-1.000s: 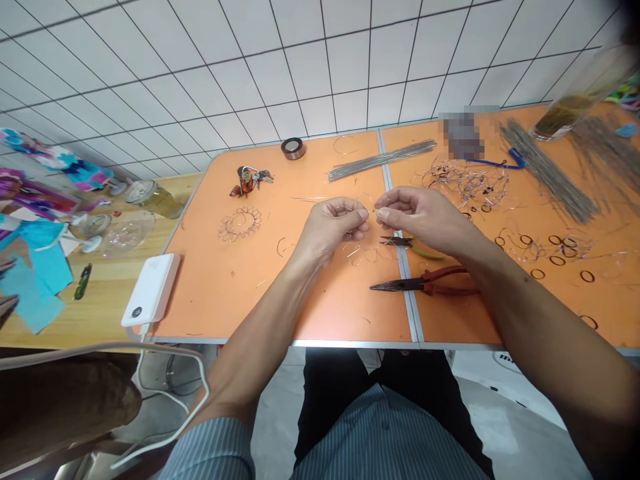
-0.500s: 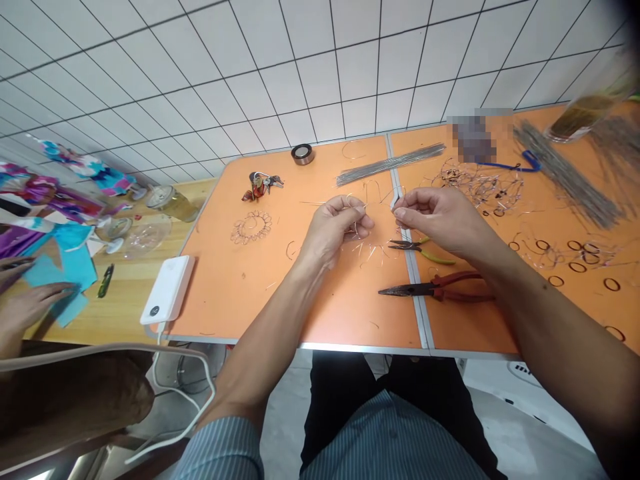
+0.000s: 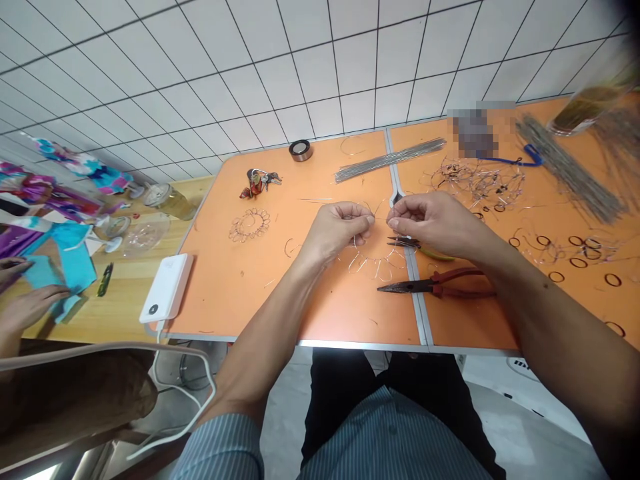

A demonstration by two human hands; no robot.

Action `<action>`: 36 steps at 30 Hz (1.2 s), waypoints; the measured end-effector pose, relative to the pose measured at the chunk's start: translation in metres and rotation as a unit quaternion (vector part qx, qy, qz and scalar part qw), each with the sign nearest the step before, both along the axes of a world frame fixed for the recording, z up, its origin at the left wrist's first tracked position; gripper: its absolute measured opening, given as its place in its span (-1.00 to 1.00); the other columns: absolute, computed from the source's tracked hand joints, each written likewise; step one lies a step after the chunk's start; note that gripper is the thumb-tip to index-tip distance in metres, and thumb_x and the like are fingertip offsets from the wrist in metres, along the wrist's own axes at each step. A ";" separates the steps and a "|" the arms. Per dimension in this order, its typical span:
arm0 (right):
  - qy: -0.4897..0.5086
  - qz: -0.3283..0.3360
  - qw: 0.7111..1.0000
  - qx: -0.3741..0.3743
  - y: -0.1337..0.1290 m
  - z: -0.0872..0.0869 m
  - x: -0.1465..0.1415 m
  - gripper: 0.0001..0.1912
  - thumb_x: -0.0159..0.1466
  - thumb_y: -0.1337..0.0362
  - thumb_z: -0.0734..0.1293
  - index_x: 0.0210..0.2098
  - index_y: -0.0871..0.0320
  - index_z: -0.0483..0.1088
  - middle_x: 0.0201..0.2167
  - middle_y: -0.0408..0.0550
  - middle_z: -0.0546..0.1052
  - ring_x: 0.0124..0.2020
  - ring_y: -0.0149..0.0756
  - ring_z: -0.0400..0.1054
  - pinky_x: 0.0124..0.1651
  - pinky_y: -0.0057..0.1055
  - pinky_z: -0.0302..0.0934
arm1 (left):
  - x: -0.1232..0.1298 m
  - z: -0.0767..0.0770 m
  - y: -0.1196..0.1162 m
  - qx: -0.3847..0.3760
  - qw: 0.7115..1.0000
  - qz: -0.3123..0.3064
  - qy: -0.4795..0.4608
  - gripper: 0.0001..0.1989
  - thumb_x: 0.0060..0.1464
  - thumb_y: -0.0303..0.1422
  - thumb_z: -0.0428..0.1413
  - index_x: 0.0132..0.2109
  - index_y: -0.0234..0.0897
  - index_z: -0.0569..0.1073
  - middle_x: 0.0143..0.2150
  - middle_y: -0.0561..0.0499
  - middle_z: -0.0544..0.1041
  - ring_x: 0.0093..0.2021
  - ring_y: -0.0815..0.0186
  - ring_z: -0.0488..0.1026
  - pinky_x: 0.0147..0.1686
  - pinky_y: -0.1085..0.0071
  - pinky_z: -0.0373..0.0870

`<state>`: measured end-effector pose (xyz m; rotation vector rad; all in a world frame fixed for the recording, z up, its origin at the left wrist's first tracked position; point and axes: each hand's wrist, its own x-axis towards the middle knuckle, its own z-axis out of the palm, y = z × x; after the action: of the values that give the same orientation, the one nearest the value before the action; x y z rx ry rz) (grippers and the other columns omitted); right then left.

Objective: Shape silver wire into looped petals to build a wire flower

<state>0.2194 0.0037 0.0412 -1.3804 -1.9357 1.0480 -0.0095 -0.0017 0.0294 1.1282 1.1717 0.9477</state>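
Observation:
Between my hands, over the orange table [image 3: 280, 300], hangs a thin looped wire piece [image 3: 377, 265] with petal-like loops. My left hand [image 3: 343, 230] pinches it at its upper left. The fingers of my right hand [image 3: 420, 217] are pressed together at its upper right, close to my left fingertips; the fine wire there is hard to make out. Small pliers [image 3: 404, 242] lie partly under my right hand. Nearer me are red-handled long-nose pliers [image 3: 410, 287]. A finished-looking ring of wire loops [image 3: 249, 225] rests on the table at the left.
A tape roll [image 3: 301, 151], keys [image 3: 260, 181] and a bundle of straight wires [image 3: 390, 160] lie behind. Tangled wire [image 3: 477, 181] and dark rings [image 3: 579, 263] are at the right. A white power bank [image 3: 167, 288] sits left; another person's hands [image 3: 37, 307] hold blue material.
My hands have come slightly closer together, and the wire loops now hang spread out below them. The other person's hand has shifted slightly on the blue material.

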 end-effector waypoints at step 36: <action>0.032 -0.075 0.997 0.008 0.000 0.002 0.002 -0.90 0.30 0.21 0.59 -0.31 0.08 0.67 -0.35 -0.03 0.67 -0.32 -0.19 0.49 -0.27 -0.27 0.30 | -0.007 0.003 0.001 -0.026 0.998 -0.004 -0.057 -0.43 0.22 0.23 0.39 -0.19 -0.25 0.68 -0.26 -0.13 0.73 -0.31 0.24 0.63 -0.17 0.29 0.56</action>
<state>0.2214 0.0040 0.0432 -1.4407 -1.7627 0.9901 -0.0168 -0.0010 0.0325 1.0230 1.0936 0.9577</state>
